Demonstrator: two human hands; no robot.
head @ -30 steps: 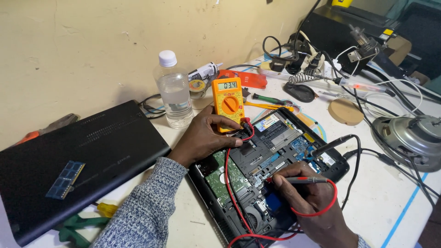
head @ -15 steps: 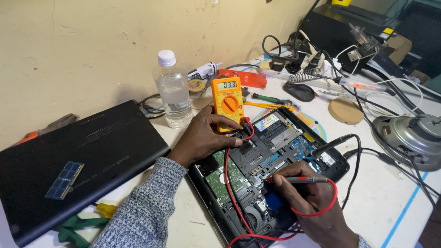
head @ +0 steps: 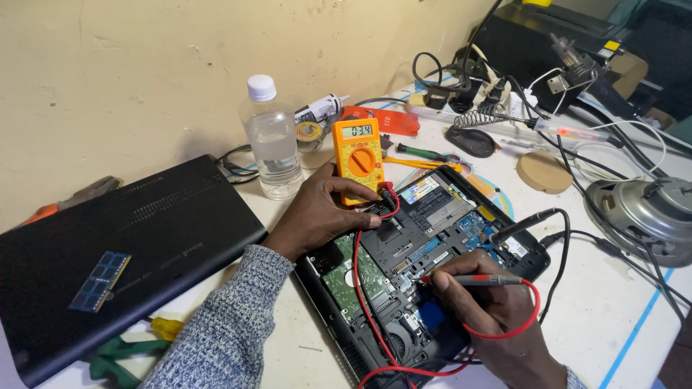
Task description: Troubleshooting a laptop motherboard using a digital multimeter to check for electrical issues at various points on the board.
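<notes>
L hand [head: 321,212] curled on base of orange multimeter [head: 358,160], propped on opened laptop [head: 432,238] rear edge | R hand [head: 497,310] pinches red probe [head: 468,279], tip on board mid-chassis | clear bottle [head: 272,140] just beside meter, white cap | black cover [head: 144,230] w/ blue RAM stick [head: 99,281] at left | black probe [head: 522,225] lies across laptop

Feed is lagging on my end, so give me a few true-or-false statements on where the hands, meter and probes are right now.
1. The left hand grips the orange multimeter. True.
2. The right hand holds the black probe. False: it holds the red probe; the black probe lies on the open laptop.
3. The water bottle is capped. True.
4. The memory module lies inside the open laptop. False: it lies on the black cover panel.
</notes>
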